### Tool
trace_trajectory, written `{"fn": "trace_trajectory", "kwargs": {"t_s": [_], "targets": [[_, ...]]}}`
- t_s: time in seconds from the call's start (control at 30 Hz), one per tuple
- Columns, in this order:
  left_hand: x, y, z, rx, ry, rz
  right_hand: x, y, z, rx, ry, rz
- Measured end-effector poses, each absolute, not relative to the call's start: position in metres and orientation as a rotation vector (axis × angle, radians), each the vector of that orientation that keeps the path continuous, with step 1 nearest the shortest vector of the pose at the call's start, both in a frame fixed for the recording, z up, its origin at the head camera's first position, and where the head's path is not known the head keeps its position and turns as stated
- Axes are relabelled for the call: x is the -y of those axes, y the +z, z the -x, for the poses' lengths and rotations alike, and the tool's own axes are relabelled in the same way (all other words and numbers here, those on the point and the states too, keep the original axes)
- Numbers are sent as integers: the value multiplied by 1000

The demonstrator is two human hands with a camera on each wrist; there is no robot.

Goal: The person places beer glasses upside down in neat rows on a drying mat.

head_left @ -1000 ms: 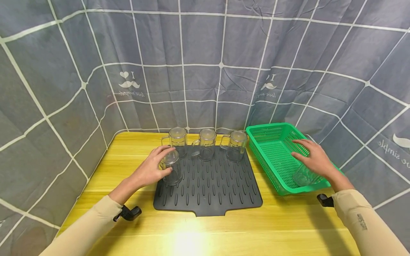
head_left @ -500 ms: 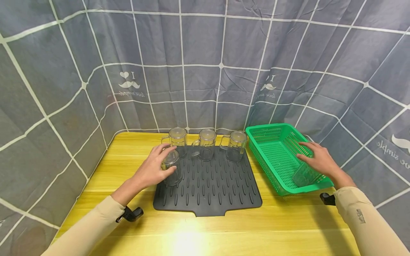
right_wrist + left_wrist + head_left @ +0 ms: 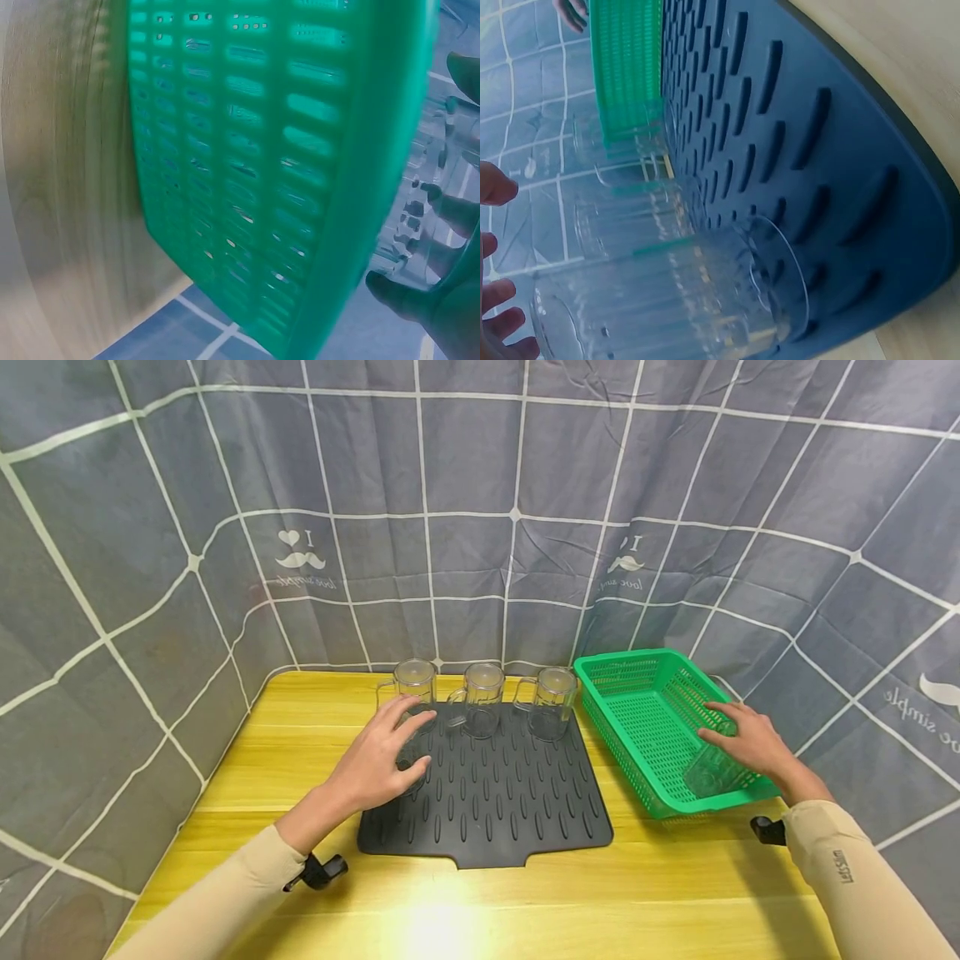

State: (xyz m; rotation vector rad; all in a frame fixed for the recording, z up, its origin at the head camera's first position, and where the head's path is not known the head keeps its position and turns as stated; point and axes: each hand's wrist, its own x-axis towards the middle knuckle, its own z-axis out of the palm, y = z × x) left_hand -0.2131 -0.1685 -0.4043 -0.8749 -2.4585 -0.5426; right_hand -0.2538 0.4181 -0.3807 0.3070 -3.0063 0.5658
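Note:
My left hand (image 3: 375, 764) is spread around the upper end of an upside-down glass mug (image 3: 667, 300) on the front left of a black drying mat (image 3: 487, 802). In the left wrist view its fingertips stand apart from the glass. Three more glass mugs, left (image 3: 417, 681), middle (image 3: 483, 693) and right (image 3: 552, 706), stand upside down along the mat's back edge. Inside the green basket (image 3: 637, 760) my right hand (image 3: 750, 743) holds a tilted clear glass mug (image 3: 712, 772) near its upper end. Its handle is hard to make out.
The basket's raised rim (image 3: 390, 150) stands between the right wrist and the held mug. Under everything lies a yellow wooden table (image 3: 570, 902). A grey checked curtain (image 3: 465, 560) encloses the back and sides.
My left hand has shifted right and forward over the front mug, covering more of it. My right hand has moved slightly right and down, closing around the mug in the basket.

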Motion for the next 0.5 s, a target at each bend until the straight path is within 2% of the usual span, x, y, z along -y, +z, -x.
{"fn": "trace_trajectory", "kwargs": {"t_s": [0.5], "targets": [[140, -407, 197, 2450, -551, 1081, -419, -385, 252, 3111, 424, -245]]}}
